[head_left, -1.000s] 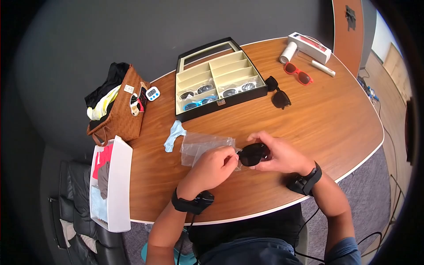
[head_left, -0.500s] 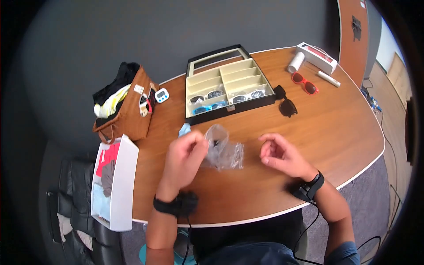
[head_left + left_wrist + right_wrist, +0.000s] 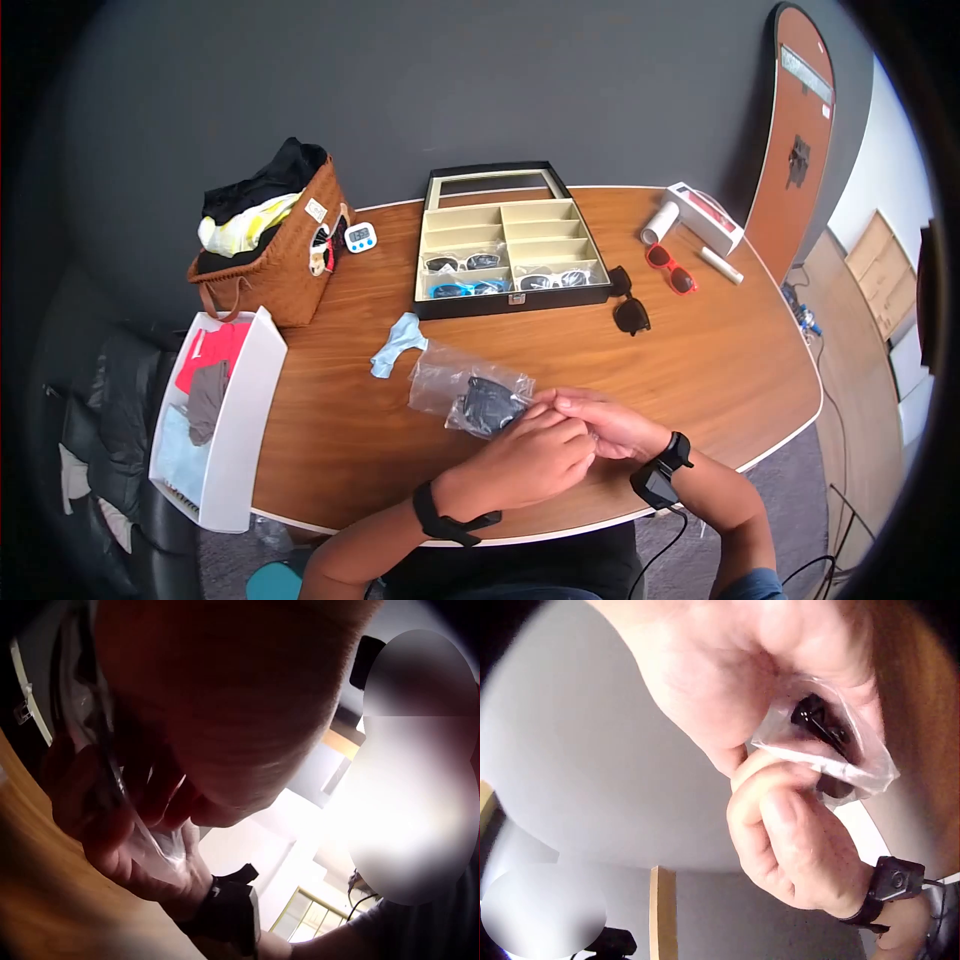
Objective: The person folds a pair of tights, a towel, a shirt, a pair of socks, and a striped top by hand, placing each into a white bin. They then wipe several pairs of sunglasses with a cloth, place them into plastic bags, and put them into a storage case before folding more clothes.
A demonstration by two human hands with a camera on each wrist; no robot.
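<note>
dark sunglasses [image 3: 487, 404] blurred inside plastic bag [image 3: 445, 378], bag mouth hidden by hands

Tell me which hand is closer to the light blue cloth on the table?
Left. The left hand lies right of the blue cloth, at the plastic bag; the right hand sits farther right, beyond it.

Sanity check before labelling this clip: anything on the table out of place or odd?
Mildly. Two pairs lie loose outside the black compartment case: black sunglasses by its right corner and red sunglasses farther right. A crumpled light-blue cloth lies left of the clear plastic bag. Nothing spilled or broken.
</note>
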